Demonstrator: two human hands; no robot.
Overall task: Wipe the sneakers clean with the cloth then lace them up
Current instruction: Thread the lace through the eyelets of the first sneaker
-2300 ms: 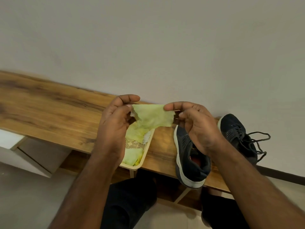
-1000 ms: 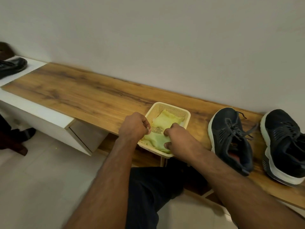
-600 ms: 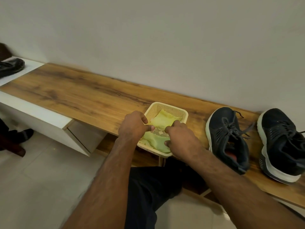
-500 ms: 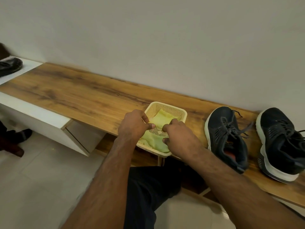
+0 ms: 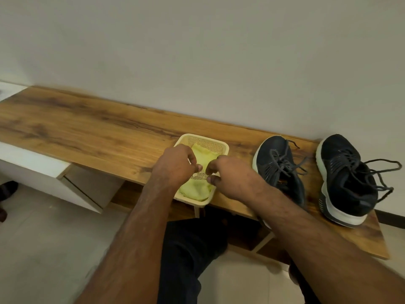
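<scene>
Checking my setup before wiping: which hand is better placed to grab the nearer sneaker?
Right, probably. The right hand hovers over the basket on the side next to the nearer sneaker; the left hand is across the basket, farther off.

Colours on the brown wood-grain bench (image 5: 92, 130)

A pale cream perforated plastic basket (image 5: 221, 148) holds yellow-green cloths (image 5: 197, 190); right of the basket stand two black mesh sneakers (image 5: 277, 163) (image 5: 346, 178) with white soles and dark grey laces.

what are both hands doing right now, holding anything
Left hand: fingers curled over the basket, whether it pinches the cloth cannot be told.
Right hand: fingers curled just above the cloth, grip cannot be told.
</scene>
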